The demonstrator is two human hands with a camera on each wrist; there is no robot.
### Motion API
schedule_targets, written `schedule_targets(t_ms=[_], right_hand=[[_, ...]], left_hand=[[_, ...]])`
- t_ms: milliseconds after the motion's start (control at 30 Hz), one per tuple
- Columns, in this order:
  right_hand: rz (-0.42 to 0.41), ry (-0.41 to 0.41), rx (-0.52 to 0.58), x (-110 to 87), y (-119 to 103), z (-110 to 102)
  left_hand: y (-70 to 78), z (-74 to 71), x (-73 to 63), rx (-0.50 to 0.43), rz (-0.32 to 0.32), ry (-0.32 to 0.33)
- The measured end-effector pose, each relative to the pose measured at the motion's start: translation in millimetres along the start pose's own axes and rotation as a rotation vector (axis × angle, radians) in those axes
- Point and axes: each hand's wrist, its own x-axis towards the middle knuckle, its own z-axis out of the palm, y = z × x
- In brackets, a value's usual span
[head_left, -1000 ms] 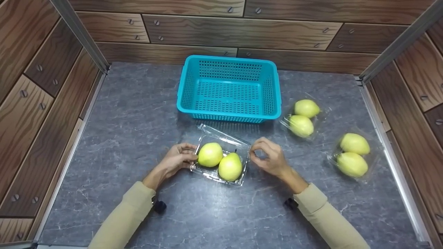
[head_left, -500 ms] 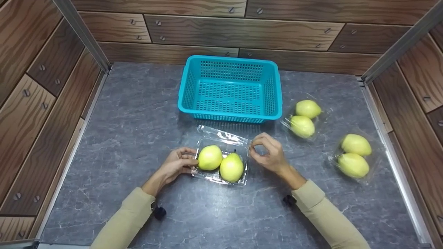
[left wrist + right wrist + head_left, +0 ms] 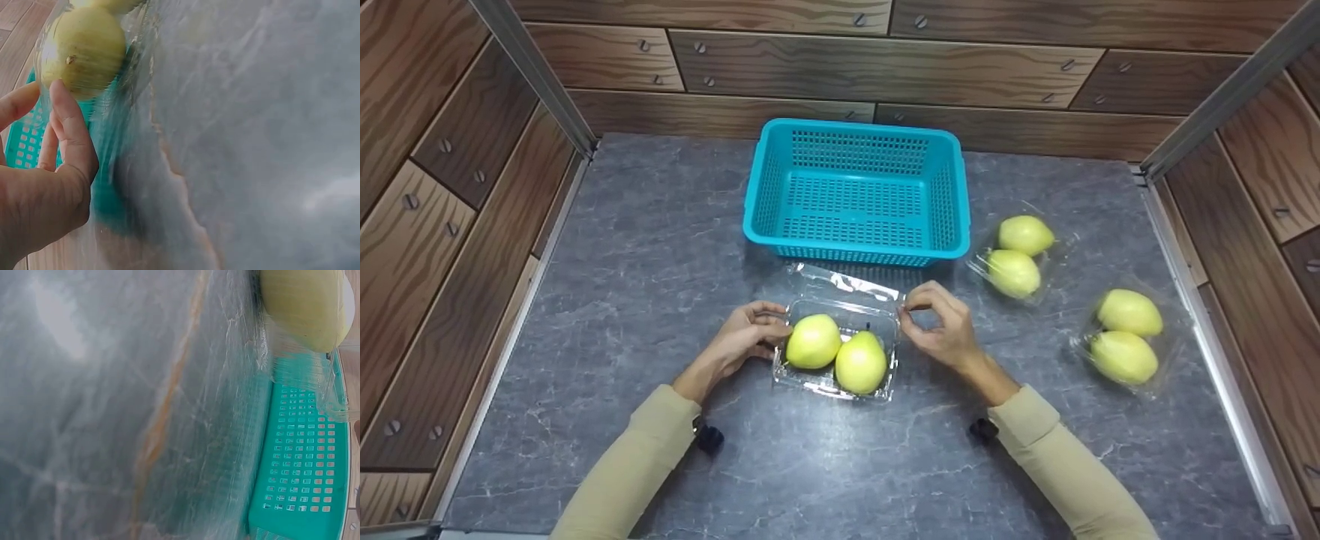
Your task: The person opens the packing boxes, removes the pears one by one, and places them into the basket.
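Left hand (image 3: 739, 341): thumb and fingers grip the left end wall of a clear, rectangular, hinged plastic container (image 3: 829, 388). Right hand (image 3: 945, 330): thumb and forefinger pinch the right end of its clear plastic lid (image 3: 847, 283), raised on the far side.

Container sits midway along the grey, marble-patterned table (image 3: 660, 225), just nearside of the basket. Long axis runs left to right, right end slanted slightly toward the near edge. Two yellow-green pears inside: left pear (image 3: 813, 341), right pear (image 3: 861, 363), the latter's stem pointing to the far edge.

Beyond: one turquoise, slotted plastic basket (image 3: 855, 249) near the far edge, long axis also left-right. Toward the right edge, two more clear containers, one by the basket's near-right corner (image 3: 976, 264), one closer to the edge (image 3: 1081, 345). Two pears each; six altogether. Widest stretch of tabletop: leftward, to the left edge.
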Motion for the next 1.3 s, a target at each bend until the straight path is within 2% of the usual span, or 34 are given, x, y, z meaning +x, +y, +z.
schedule_targets(t_ms=[300,633,967,1300], right_hand=[[0.082,0.047,0.051,2.5,-1,4],[0.213,0.067,0.109,1.9,-1,5],[0.305,0.08,0.176,4.1,0,13],[0.416,0.045,0.247,6.8,-6,25]], left_hand=[[5.6,0.5,10.6,-0.014,0.025,-0.012],[1.3,-2.2,6.8,-0.043,0.045,-0.044],[-7.6,-6.2,-6.5,-0.056,0.038,-0.042],[-13.1,-17.3,-24.5,-0.023,0.041,-0.059]])
